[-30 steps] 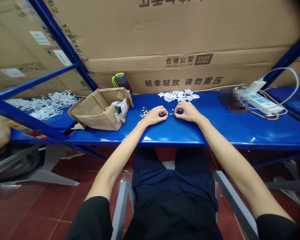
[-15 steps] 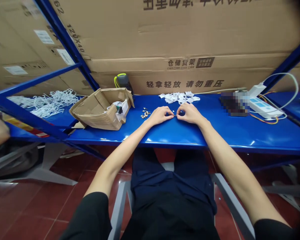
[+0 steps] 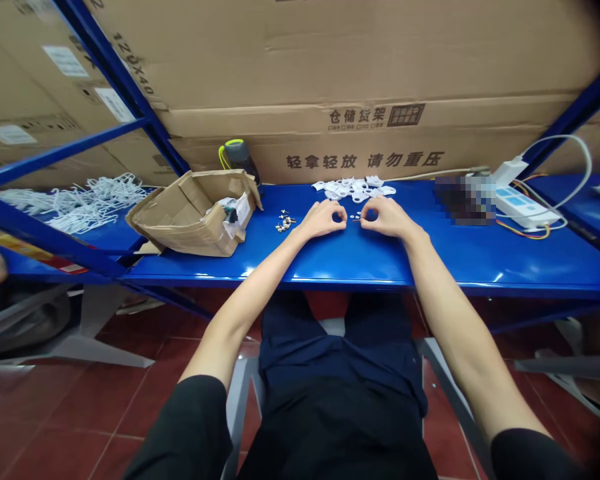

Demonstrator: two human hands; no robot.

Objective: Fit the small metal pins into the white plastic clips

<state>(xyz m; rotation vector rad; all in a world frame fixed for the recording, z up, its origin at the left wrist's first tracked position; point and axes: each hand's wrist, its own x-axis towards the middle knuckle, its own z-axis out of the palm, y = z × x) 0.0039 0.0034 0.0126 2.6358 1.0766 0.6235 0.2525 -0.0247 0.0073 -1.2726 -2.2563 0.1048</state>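
Observation:
Over the middle of the blue shelf, my left hand (image 3: 325,219) has its thumb and fingertips in a pinch; whatever may lie between them is too small to make out. Facing it, my right hand (image 3: 384,217) pinches a small thin pin (image 3: 357,220) that points towards the left hand. A small gap separates the hands. Tiny white round pieces (image 3: 359,213) show in that gap. To the left of my left hand lies a cluster of small pale fittings with metal shanks (image 3: 284,225). Just beyond both hands is a pile of white plastic parts (image 3: 355,189).
An open cardboard box (image 3: 180,227) with packets stands to the left, a dark bottle (image 3: 243,160) behind it. White wire hooks (image 3: 90,203) lie beyond the blue post. At right are a power strip (image 3: 525,208), cables and a blurred dark object (image 3: 465,200). Cardboard (image 3: 360,80) walls the back.
My hands have moved apart from fingertips meeting to a small gap. The thin pin now shows at my right fingertips. The whole view has shifted slightly.

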